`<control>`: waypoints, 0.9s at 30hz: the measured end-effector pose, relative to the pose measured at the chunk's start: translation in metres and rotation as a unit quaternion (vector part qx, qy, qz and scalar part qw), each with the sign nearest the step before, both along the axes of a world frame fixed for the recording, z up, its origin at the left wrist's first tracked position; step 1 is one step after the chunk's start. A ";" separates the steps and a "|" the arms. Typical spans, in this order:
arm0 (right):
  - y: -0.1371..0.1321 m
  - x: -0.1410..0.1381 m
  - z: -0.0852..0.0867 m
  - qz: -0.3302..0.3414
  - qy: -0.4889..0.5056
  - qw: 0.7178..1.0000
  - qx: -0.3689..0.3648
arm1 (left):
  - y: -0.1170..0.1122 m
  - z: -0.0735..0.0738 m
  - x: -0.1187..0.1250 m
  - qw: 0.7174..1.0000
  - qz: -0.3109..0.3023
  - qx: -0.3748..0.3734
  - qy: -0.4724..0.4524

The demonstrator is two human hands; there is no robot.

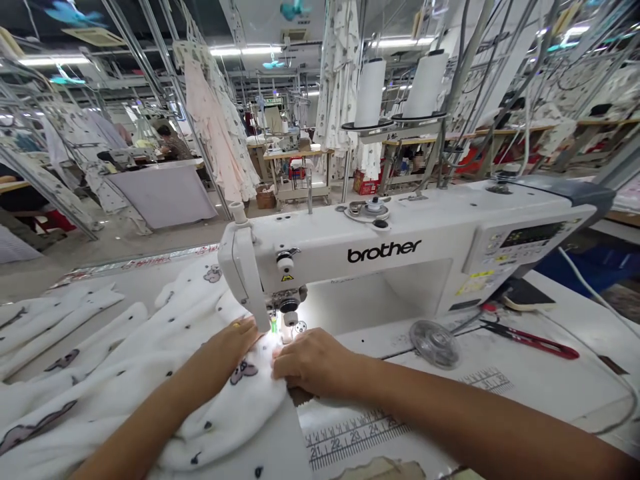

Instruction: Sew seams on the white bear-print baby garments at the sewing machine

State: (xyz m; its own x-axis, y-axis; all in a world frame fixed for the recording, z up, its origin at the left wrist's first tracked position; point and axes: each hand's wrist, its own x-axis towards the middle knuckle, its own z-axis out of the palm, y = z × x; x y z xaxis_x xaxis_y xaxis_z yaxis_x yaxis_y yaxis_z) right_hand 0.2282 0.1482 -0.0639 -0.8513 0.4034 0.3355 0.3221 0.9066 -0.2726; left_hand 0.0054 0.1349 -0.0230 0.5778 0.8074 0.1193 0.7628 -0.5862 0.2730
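White plush fabric (215,427) printed with small bears and dark specks lies under the needle area of a white Brother sewing machine (320,247). My left hand (237,343) rests on the cloth just left of the lit needle, its fingers stretched forward; the machine head partly covers the fingertips. Close on the right of the presser foot (287,333), my right hand (317,363) is closed, thumb and curled fingers pinching the edge of the fabric. The needle tip itself is hard to make out in the glare.
Right of the machine's needle lie a clear plastic spool (434,343) and red-handled thread snips (535,340). A printed ruler scale (357,437) runs along the table front. Two white thread cones (370,93) stand above. Hanging garments (213,120) and other workstations fill the background.
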 end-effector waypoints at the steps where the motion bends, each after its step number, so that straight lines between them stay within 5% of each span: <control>1: 0.002 -0.001 -0.001 -0.010 0.005 1.000 -0.006 | 0.004 0.002 0.000 1.000 -0.009 -0.014 0.006; 8: 0.004 -0.002 -0.007 -0.026 0.032 0.999 -0.011 | 0.009 0.013 0.000 0.998 -0.002 -0.062 0.008; 12: 0.001 0.001 -0.001 -0.024 0.063 0.998 -0.011 | -0.024 0.017 0.005 0.999 0.006 -0.034 -0.010; 15: 0.001 0.005 0.003 -0.063 0.082 0.995 -0.014 | -0.051 0.006 0.006 1.000 0.005 -0.006 0.004; 19: 0.002 0.008 0.006 -0.081 0.063 0.995 -0.012 | -0.063 -0.008 0.005 0.997 0.069 -0.025 -0.036; 23: 0.001 0.006 0.008 -0.069 0.021 0.997 -0.016 | -0.062 0.000 0.009 0.981 0.130 -0.079 -0.119; 27: -0.003 0.003 0.010 -0.087 0.005 0.996 -0.021 | -0.076 -0.005 0.018 0.993 0.080 0.033 -0.081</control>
